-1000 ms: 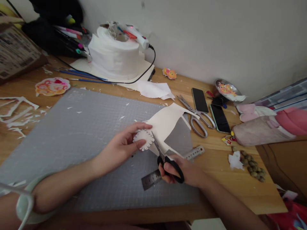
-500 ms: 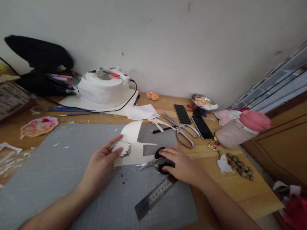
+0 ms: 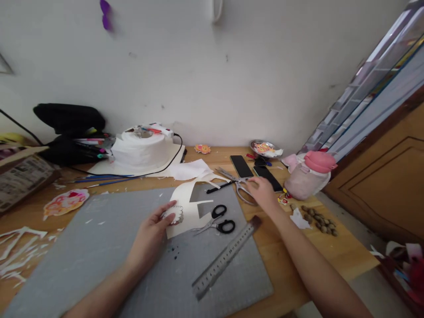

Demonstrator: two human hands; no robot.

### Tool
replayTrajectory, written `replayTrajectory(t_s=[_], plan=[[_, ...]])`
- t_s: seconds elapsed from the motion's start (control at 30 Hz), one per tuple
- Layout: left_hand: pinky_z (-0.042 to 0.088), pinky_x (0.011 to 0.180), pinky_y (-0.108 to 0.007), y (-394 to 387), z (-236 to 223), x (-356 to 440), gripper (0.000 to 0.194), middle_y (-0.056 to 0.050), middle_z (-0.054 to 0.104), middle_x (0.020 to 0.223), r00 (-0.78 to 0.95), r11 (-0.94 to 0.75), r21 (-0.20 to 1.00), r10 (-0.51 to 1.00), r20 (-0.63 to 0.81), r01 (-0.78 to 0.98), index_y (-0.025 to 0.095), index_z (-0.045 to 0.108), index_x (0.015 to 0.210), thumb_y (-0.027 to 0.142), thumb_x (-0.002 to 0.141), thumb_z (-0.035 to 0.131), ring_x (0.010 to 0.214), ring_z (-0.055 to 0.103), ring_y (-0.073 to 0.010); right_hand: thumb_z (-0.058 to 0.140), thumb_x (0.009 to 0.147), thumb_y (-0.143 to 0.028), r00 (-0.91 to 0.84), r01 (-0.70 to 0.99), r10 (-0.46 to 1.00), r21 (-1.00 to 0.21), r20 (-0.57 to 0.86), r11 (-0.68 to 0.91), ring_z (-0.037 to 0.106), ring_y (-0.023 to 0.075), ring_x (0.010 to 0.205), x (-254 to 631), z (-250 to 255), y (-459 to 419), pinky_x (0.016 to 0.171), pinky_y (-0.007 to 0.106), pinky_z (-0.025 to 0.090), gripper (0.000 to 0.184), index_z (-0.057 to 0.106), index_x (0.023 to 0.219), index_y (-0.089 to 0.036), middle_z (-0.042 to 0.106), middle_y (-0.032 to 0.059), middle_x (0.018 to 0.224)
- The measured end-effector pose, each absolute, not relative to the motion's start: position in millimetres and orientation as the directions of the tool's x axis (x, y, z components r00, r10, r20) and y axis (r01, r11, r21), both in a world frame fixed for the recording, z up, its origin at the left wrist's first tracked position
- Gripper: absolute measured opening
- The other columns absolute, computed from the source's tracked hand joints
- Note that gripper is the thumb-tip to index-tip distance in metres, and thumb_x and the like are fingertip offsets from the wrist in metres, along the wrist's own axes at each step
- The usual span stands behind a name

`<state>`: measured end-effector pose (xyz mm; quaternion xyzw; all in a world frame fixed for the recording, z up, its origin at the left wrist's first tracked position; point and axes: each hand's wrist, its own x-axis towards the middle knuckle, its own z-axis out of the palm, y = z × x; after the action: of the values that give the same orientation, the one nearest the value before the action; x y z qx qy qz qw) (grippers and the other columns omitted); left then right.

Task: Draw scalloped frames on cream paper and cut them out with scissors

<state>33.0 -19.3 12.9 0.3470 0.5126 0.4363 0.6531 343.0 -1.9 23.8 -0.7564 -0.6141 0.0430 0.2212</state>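
Note:
My left hand (image 3: 154, 223) pinches a small scalloped piece (image 3: 177, 214) with a dark drawn outline, over a cream paper sheet (image 3: 182, 194) with cut-out gaps. Its thumb lies on the front, fingers at the far edge. My right hand (image 3: 263, 192) is at the handles of large silver scissors (image 3: 243, 196), fingers curled at the upper loop and partly covering it. Black-handled scissors (image 3: 218, 223) lie on the grey cutting mat (image 3: 109, 247), blades by the sheet's lower edge. A steel ruler (image 3: 228, 256) lies slantwise nearby.
Two phones (image 3: 241, 166) and a black pen (image 3: 218, 187) lie around the silver scissors. Behind stand a metal bowl (image 3: 253, 143) of paper cutouts and a white roll (image 3: 139, 152) with a glue gun on top. A pink-lidded bottle (image 3: 303, 181) stands right; paper scraps (image 3: 23, 251) lie left.
My right hand has let go of the black-handled scissors and moved up and right to the silver ones. My left hand keeps its hold. The view has tilted upward.

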Motion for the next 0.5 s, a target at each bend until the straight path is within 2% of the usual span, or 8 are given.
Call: replayTrajectory(t_s=[0.1,0.13,0.17,0.23,0.33,0.4,0.5], plan=[[0.037,0.047,-0.021,-17.8,10.9,32.7,0.066,0.003,0.064,0.061,0.084,0.358,0.910,0.934,-0.348,-0.209,0.013,0.057,0.121,0.025,0.058,0.074,0.050,0.056,-0.0132,0.055,0.088,-0.027,0.469,0.861,0.857,-0.327,0.215,-0.389,0.049,0.0327,0.118,379.5,29.7,20.2,0.100,0.050,0.036,0.031,0.060,0.113,-0.010,0.058,0.0216,0.121],[0.037,0.047,-0.021,-17.3,10.4,32.8,0.066,0.004,0.063,0.059,0.082,0.353,0.912,0.936,-0.343,-0.210,0.012,0.057,0.121,0.024,0.058,0.073,0.049,0.055,-0.0131,0.059,0.087,-0.030,0.516,0.838,0.834,-0.314,0.194,-0.446,0.051,0.0322,0.116,390.3,30.4,26.2,0.098,0.051,0.038,0.035,0.059,0.115,-0.010,0.057,0.0205,0.121],[0.038,0.048,-0.021,-17.0,10.0,32.8,0.066,0.004,0.062,0.058,0.081,0.348,0.913,0.937,-0.339,-0.213,0.012,0.056,0.121,0.024,0.059,0.073,0.049,0.055,-0.0130,0.061,0.086,-0.034,0.545,0.821,0.822,-0.302,0.164,-0.484,0.054,0.0289,0.112,399.5,30.3,31.1,0.095,0.051,0.041,0.037,0.057,0.116,-0.012,0.058,0.0152,0.120],[0.038,0.049,-0.021,-16.6,9.3,32.8,0.067,0.005,0.061,0.057,0.080,0.345,0.913,0.939,-0.335,-0.216,0.011,0.054,0.122,0.023,0.059,0.072,0.049,0.054,-0.0126,0.058,0.089,-0.037,0.569,0.803,0.815,-0.285,0.106,-0.523,0.058,0.0239,0.104,413.0,27.9,37.4,0.090,0.046,0.047,0.035,0.057,0.115,-0.014,0.059,0.0101,0.117],[0.038,0.048,-0.021,-16.3,7.9,32.4,0.068,0.005,0.061,0.057,0.089,0.349,0.913,0.937,-0.338,-0.211,0.010,0.054,0.122,0.024,0.059,0.073,0.049,0.054,-0.0127,0.056,0.091,-0.039,0.587,0.792,0.805,-0.263,0.087,-0.550,0.059,0.0230,0.103,422.2,21.9,41.0,0.089,0.046,0.048,0.037,0.055,0.119,-0.015,0.059,0.0094,0.117],[0.038,0.049,-0.021,-16.3,7.0,32.6,0.066,0.004,0.062,0.058,0.092,0.349,0.913,0.937,-0.337,-0.211,0.011,0.057,0.119,0.025,0.057,0.074,0.051,0.054,-0.0128,0.058,0.089,-0.042,0.588,0.795,0.802,-0.251,0.101,-0.552,0.059,0.0247,0.104,424.3,18.8,42.1,0.090,0.047,0.047,0.044,0.053,0.123,-0.016,0.060,0.0106,0.118],[0.040,0.053,-0.022,-16.9,7.9,33.8,0.064,0.003,0.065,0.063,0.098,0.349,0.911,0.937,-0.335,-0.219,0.011,0.059,0.115,0.026,0.054,0.076,0.054,0.055,-0.0131,0.068,0.078,-0.046,0.564,0.817,0.813,-0.236,0.144,-0.525,0.061,0.0309,0.104,425.3,18.1,44.1,0.088,0.047,0.045,0.059,0.053,0.125,-0.014,0.064,0.0155,0.112]])
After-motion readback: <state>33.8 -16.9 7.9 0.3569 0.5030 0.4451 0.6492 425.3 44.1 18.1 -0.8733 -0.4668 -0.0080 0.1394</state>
